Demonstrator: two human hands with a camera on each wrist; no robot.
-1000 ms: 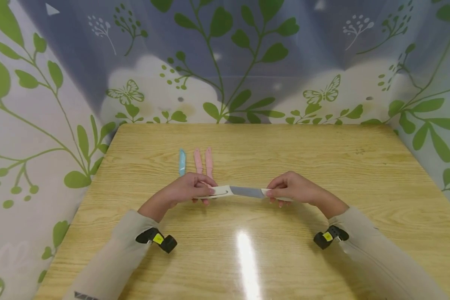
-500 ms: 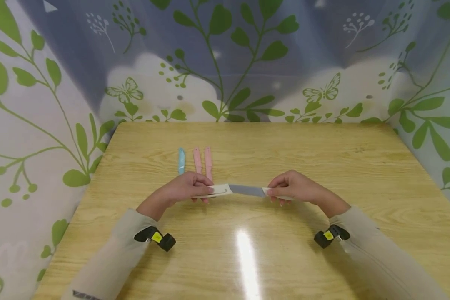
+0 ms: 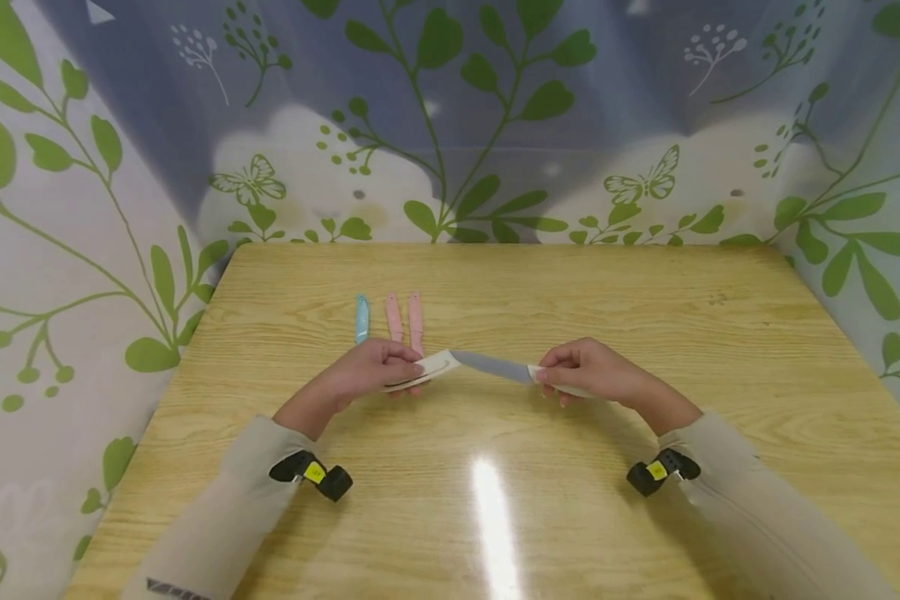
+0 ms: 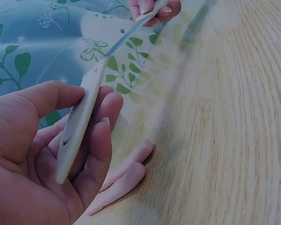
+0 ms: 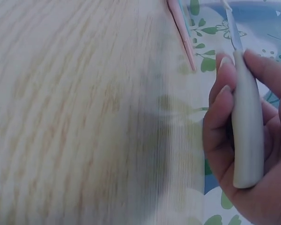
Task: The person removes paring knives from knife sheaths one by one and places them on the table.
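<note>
My right hand [image 3: 592, 369] grips the off-white handle [image 5: 248, 131] of a knife [image 3: 492, 365], its grey blade pointing left. In my left hand [image 3: 363, 375], thumb and fingers pinch a cream knife sheath [image 4: 83, 117] with a slot along it. The blade's far end meets the sheath's mouth at an angle; whether the tip sits inside cannot be made out. Both are held above the table. Just beyond the left hand lie two pink knives [image 3: 416, 321] and a light blue knife [image 3: 362, 317], their near ends hidden by that hand in the head view.
The wooden table [image 3: 645, 300] runs back to a wall covering [image 3: 495, 167] printed with green leaves and butterflies. A similar printed covering stands at the left and right sides. A bright light reflection lies on the table's near middle.
The left hand has tilted the sheath, its mouth end rising away from me. More blade now shows between the hands, and knife and sheath meet at a sharper angle.
</note>
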